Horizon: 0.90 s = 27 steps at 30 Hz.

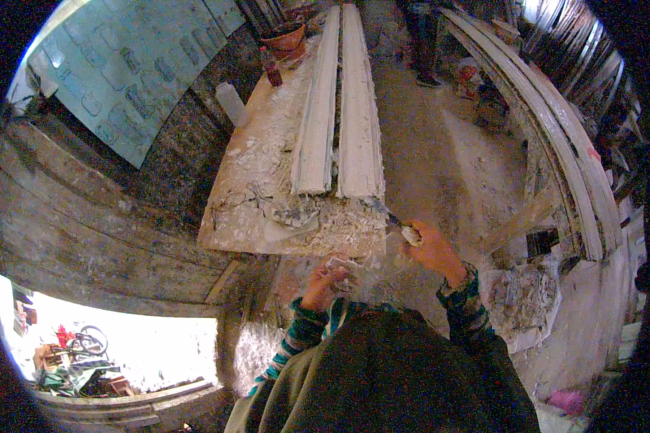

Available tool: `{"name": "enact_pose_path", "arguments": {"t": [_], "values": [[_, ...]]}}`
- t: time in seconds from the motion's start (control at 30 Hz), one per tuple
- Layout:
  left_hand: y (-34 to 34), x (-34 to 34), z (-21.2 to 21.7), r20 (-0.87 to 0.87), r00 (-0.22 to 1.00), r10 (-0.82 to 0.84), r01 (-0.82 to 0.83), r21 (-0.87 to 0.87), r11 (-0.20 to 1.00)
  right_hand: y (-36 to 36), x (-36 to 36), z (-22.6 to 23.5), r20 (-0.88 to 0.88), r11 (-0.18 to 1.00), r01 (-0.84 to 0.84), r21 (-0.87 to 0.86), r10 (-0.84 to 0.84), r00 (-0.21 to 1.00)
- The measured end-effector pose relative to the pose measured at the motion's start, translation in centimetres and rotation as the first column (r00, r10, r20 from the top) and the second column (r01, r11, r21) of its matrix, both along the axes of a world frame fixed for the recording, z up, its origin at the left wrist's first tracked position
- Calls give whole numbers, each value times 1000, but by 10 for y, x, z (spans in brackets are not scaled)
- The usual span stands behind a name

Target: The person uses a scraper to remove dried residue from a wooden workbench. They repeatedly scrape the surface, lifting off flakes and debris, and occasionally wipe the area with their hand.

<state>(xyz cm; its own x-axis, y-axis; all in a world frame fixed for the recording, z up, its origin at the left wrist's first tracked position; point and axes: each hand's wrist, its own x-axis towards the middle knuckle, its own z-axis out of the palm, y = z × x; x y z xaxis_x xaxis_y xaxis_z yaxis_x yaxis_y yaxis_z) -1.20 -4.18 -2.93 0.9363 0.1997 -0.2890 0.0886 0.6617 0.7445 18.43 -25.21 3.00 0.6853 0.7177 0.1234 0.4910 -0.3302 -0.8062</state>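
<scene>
Two long white plaster mouldings, a left one [315, 123] and a right one [360, 130], lie side by side lengthwise on a board-topped table [231, 173]. My right hand [435, 252] is closed round the handle of a scraper [395, 220], just off the table's near right corner. The scraper's tip points at crumbled plaster [347, 216] by the mouldings' near ends. Below the near edge, my left hand [326, 283] has its fingers curled at whitish matter; what it holds is too blurred to name. A pale flat piece [291, 225] lies on the board.
A white bottle [231, 103], a red bottle [273, 72] and an orange basin [284, 37] stand along the left side. More long mouldings [556, 123] rest on a support at the right. A person [423, 43] stands at the far end. A bright opening [152, 346] shows lower left.
</scene>
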Motion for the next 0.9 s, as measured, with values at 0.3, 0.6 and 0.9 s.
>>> {"name": "enact_pose_path", "arguments": {"t": [0.3, 0.6, 0.9], "values": [[-12, 1, -42, -79, 989, -125, 143, 286, 948, 21, -4, 3, -32, 976, 125, -177, -132, 991], [-45, 12, -91, 18, 958, 286, -281, -149, 948, 5, -46, -26, -79, 990, -18, -138, 7, 997], [-58, 20, -106, 31, 976, 215, -194, -320, 928, -15, -98, -42, 118, 930, -83, -359, 133, 984]]}}
